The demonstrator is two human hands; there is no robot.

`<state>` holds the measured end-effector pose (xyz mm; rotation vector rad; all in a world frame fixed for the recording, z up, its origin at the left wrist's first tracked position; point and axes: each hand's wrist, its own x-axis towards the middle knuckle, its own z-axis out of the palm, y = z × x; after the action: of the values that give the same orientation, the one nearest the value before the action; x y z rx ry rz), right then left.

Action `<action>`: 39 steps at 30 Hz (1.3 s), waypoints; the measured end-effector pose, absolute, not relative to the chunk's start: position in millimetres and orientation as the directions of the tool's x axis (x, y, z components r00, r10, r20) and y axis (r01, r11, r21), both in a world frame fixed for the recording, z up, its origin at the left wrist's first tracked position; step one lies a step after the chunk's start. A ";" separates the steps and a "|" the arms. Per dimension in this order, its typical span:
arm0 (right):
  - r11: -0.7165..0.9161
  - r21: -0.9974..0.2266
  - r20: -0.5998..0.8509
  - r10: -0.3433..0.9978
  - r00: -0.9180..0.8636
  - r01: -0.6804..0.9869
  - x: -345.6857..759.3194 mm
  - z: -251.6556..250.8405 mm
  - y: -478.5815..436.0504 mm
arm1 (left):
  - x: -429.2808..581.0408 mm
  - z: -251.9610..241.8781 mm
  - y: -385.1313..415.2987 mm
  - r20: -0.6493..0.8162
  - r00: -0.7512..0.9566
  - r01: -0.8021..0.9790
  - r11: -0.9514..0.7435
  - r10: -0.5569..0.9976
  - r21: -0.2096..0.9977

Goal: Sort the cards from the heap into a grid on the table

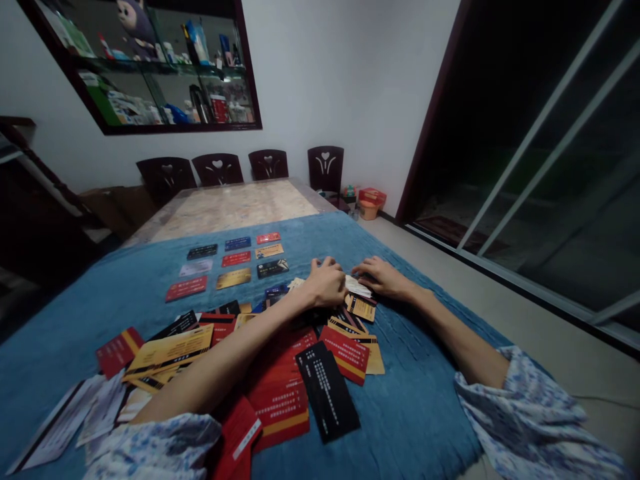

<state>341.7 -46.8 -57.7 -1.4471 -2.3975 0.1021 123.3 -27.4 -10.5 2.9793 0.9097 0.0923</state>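
Loosely heaped cards [327, 393] on a blue cloth [420, 413].
At their far edge, the left hand [327, 283] curls, fingers bent, beside the right hand [383, 277], whose fingers arch loosely by some white cards [359, 287]; whether either grips one, I can't quite tell from this angle. Beyond, leftward, lie nine separate cards [236, 259] in rows.

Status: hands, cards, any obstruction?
Left hand over far end of card pile; right hand beside white cards. Nine cards laid out in three rows beyond. Left forearm crosses above pile, hiding part.
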 end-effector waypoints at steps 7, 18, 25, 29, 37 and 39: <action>0.486 -0.242 0.231 0.869 -0.437 0.840 343.6 -47.9 -55.2 | 124.7 -1.1 -22.0 -0.021 0.841 0.541 -0.840 0.541 0.035; 0.516 -0.307 0.179 0.857 -0.484 0.799 346.2 -30.1 -65.8 | 120.9 -6.9 -12.1 0.002 0.918 0.397 -0.917 0.397 -0.031; 0.533 -0.296 0.155 0.846 -0.510 0.793 346.8 -28.7 -64.1 | 119.8 -4.3 -13.9 0.005 0.894 0.447 -0.894 0.448 0.022; 0.538 -0.291 0.133 0.842 -0.524 0.791 346.8 -28.2 -62.3 | 121.2 -4.5 -14.1 -0.003 0.889 0.458 -0.889 0.458 0.023; 0.544 -0.313 0.191 0.839 -0.509 0.779 345.5 -27.1 -66.3 | 122.9 -4.4 -12.3 0.006 0.859 0.511 -0.858 0.512 0.061; 0.523 -0.321 0.224 0.852 -0.473 0.790 346.9 -28.8 -67.1 | 122.4 -4.4 -12.1 0.015 0.854 0.518 -0.852 0.520 0.078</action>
<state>346.9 -67.1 -28.8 -1.3581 -2.4133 0.2451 122.4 -12.1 -4.4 2.9558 0.8291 0.0542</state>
